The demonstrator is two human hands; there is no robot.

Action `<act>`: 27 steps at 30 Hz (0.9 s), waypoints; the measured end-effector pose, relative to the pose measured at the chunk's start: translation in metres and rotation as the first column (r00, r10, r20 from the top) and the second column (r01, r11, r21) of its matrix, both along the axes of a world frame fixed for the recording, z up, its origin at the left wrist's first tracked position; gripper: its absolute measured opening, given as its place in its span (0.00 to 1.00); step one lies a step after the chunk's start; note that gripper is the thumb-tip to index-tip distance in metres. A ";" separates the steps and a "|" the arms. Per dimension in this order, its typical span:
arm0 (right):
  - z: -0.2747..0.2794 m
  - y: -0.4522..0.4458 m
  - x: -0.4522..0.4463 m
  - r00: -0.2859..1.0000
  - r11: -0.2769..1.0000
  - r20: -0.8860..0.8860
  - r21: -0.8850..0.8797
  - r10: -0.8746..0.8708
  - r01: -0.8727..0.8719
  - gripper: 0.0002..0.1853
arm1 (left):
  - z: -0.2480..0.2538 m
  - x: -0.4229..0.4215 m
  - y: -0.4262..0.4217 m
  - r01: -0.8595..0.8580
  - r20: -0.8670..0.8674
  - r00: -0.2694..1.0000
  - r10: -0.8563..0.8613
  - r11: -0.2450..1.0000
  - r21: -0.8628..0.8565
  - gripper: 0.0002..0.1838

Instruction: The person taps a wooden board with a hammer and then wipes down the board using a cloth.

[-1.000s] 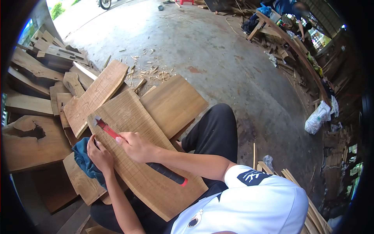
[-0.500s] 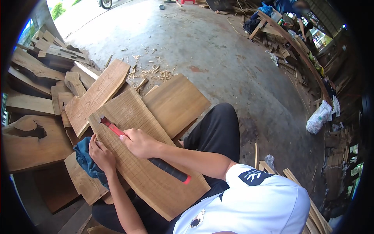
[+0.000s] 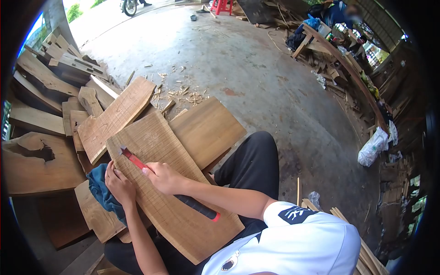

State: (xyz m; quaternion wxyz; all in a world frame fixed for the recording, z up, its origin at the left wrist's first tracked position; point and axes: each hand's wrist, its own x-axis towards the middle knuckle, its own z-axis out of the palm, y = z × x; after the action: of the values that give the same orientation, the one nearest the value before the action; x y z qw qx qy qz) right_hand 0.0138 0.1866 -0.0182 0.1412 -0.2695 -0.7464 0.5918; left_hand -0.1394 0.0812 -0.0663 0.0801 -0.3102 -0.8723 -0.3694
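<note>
A wide wooden board [image 3: 169, 183] with rough saw lines lies slanted across my lap. My right hand [image 3: 165, 178] is closed around the red shaft of a scraper [image 3: 134, 159]. Its metal head rests at or just above the board near the far left corner, and its black grip runs back under my forearm. My left hand [image 3: 120, 184] grips the board's left edge, fingertips on the edge and the palm side partly hidden. A blue cloth [image 3: 101, 188] is bunched beside and beneath that hand.
Several planks and slabs, one a slab with a dark hole [image 3: 32, 158], are piled to my left. Another board [image 3: 208, 133] lies beyond mine. Wood chips [image 3: 188, 96] litter the concrete floor. A person [image 3: 337, 16] bends near a long curved timber [image 3: 348, 66] at the upper right.
The scraper head and my right hand have shifted slightly toward me along the board. My left hand keeps its place at the edge. The view has tilted up a little.
</note>
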 end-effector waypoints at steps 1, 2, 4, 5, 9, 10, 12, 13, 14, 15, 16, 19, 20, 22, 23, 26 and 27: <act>-0.003 0.000 0.001 1.000 1.000 -0.005 0.003 -0.001 0.001 0.20 | -0.002 -0.002 0.000 0.001 -0.005 1.000 -0.001 1.000 0.003 0.18; 0.002 0.000 0.003 1.000 1.000 -0.002 0.013 0.007 -0.007 0.20 | -0.003 -0.004 0.000 0.015 -0.021 1.000 -0.015 1.000 0.007 0.18; 0.011 -0.001 0.005 0.999 0.999 0.013 0.027 0.031 -0.031 0.20 | -0.007 -0.005 -0.002 0.019 -0.032 0.999 -0.019 1.000 0.007 0.19; 0.015 -0.002 0.007 1.000 1.000 0.005 0.003 0.028 -0.028 0.20 | -0.004 -0.002 -0.001 0.015 -0.026 1.000 -0.015 1.000 0.009 0.19; 0.003 0.001 0.004 1.000 0.999 0.009 -0.036 0.017 -0.017 0.20 | -0.001 0.001 0.000 -0.009 0.016 1.000 0.009 1.000 0.006 0.20; -0.002 0.001 0.004 1.000 0.999 0.002 -0.035 0.018 -0.018 0.20 | -0.002 -0.001 -0.001 0.004 0.004 1.000 -0.004 1.000 0.017 0.20; 0.003 0.001 0.008 0.998 0.999 0.039 0.014 0.046 -0.047 0.19 | -0.006 -0.006 -0.001 0.000 -0.040 0.999 0.001 1.000 0.015 0.20; 0.005 -0.001 0.012 0.998 0.999 0.044 0.012 0.052 -0.053 0.19 | -0.010 -0.005 -0.002 0.005 -0.071 0.997 -0.004 1.000 0.010 0.20; 0.013 -0.003 0.016 0.999 0.999 0.018 0.008 0.050 -0.051 0.19 | -0.008 -0.005 -0.001 0.005 -0.053 0.999 -0.004 1.000 0.019 0.20; 0.017 -0.005 0.019 0.999 0.999 -0.008 0.004 0.045 -0.045 0.19 | -0.006 -0.003 -0.001 0.006 -0.048 0.999 -0.005 1.000 0.019 0.20; 0.017 -0.004 0.020 0.999 0.999 -0.004 0.007 0.045 -0.045 0.19 | -0.003 -0.001 0.000 0.002 -0.024 1.000 -0.001 1.000 0.018 0.20; 0.009 -0.003 0.020 0.997 0.999 -0.075 0.027 0.034 -0.032 0.20 | -0.003 -0.001 -0.001 0.001 -0.013 1.000 -0.001 1.000 0.014 0.20; 0.005 0.000 0.018 0.999 0.999 -0.024 -0.023 0.046 -0.047 0.20 | -0.004 -0.002 -0.001 0.008 -0.024 1.000 -0.008 1.000 0.013 0.21; -0.004 0.004 0.015 0.998 0.996 0.022 -0.069 0.064 -0.063 0.20 | -0.006 -0.005 -0.001 0.013 -0.047 0.999 -0.012 1.000 0.016 0.21; 0.002 0.004 0.018 0.996 0.997 0.037 -0.032 0.078 -0.077 0.20 | -0.006 -0.004 -0.001 0.017 -0.059 0.998 -0.016 1.000 0.012 0.21; 0.011 0.000 0.023 0.995 0.995 0.024 -0.034 0.095 -0.094 0.20 | -0.005 -0.002 -0.001 -0.005 -0.033 0.999 0.006 1.000 0.017 0.21; 0.012 0.001 0.023 0.995 0.993 -0.014 -0.060 0.103 -0.104 0.20 | -0.005 -0.002 -0.001 -0.003 -0.028 1.000 0.004 1.000 0.022 0.21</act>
State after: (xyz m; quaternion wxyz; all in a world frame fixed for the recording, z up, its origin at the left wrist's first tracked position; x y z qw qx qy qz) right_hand 0.0368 0.1873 -0.0064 0.1063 -0.2312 -0.7404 0.6221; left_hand -0.1412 0.0805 -0.0710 0.0963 -0.3127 -0.8676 -0.3745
